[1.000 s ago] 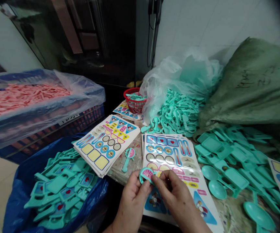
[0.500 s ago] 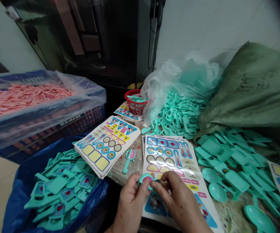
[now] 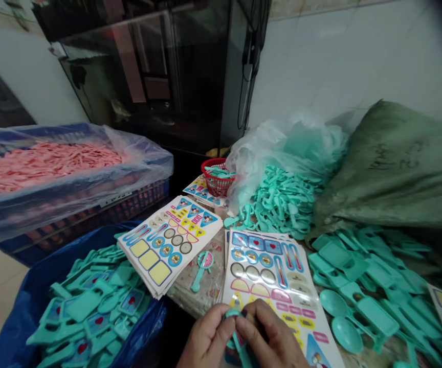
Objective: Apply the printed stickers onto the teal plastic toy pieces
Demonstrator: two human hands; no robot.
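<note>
Between my two hands, low at the centre, is a small teal plastic toy piece (image 3: 233,313) with a round head, a handle and some pink on its face. My left hand (image 3: 207,337) is closed round its left side, thumb on the face. From the right, my right hand (image 3: 269,337) pinches it too; its fingertips partly hide the face. Beneath the hands lies a stack of sticker sheets (image 3: 253,286) printed with dials, thermometers and hearts. Left of that stack, a similar toy piece (image 3: 204,263) with a pink half-round sticker rests on the table.
Another sticker-sheet stack (image 3: 175,240) lies left. A blue bag (image 3: 25,301) holds stickered teal pieces. A pink-filled crate (image 3: 136,191) stands behind. A red basket (image 3: 217,184), a teal heap (image 3: 282,199), a green sack (image 3: 397,168) and loose teal pieces (image 3: 376,312) fill the back and right.
My view has tilted up, so things sit lower in the picture. Both hands have stayed on the toy piece, which has turned so its handle points down toward me.
</note>
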